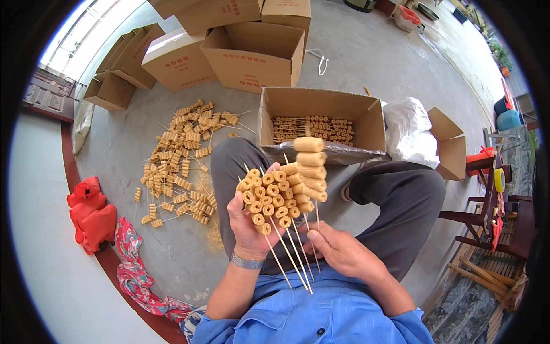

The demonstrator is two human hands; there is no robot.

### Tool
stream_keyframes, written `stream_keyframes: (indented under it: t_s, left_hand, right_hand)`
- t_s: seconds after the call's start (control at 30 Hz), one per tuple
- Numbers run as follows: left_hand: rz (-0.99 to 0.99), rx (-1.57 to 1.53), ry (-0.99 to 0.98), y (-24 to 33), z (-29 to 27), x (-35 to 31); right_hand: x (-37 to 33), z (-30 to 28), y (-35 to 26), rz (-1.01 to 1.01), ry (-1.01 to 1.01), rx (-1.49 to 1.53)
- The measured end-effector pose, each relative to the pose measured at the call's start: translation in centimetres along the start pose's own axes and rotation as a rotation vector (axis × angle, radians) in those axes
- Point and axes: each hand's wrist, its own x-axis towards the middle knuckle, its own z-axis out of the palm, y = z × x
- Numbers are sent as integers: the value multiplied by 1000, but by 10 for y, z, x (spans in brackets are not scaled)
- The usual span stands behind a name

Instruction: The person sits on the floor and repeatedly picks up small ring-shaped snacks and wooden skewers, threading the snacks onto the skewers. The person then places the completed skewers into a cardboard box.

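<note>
My left hand (245,230), with a metal watch (247,262) at the wrist, is closed round a bunch of skewers (268,198) threaded with hollow tan rolls. Their bare sticks stick out toward my lap. With thumb and fingers pinched, my right hand (345,252) grips the stick end of another skewer of rolls (311,163), which stands upright at the bunch's right side. Just beyond my knees is an open cardboard box (281,103) lined with plastic. Rows of similar skewered rolls (326,126) lie inside it.
A loose heap of skewered rolls (177,143) covers the floor to my left. Several cardboard boxes (246,60) stand behind it. A white plastic bag (408,129) sits beside the lined box. Red cloth (91,215) lies far left; a dark wooden stool (487,195) stands right.
</note>
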Motion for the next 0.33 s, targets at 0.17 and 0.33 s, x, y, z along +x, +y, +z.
stream_keyframes:
  t_s: [0.17,0.33]
  left_hand:
    - [53,93,3,9,-5,3]
    - [128,171,-10,22,-5,6]
  right_hand:
    - [-5,-12,-5,34,211,49]
    - [-12,-24,-7,132,162,56]
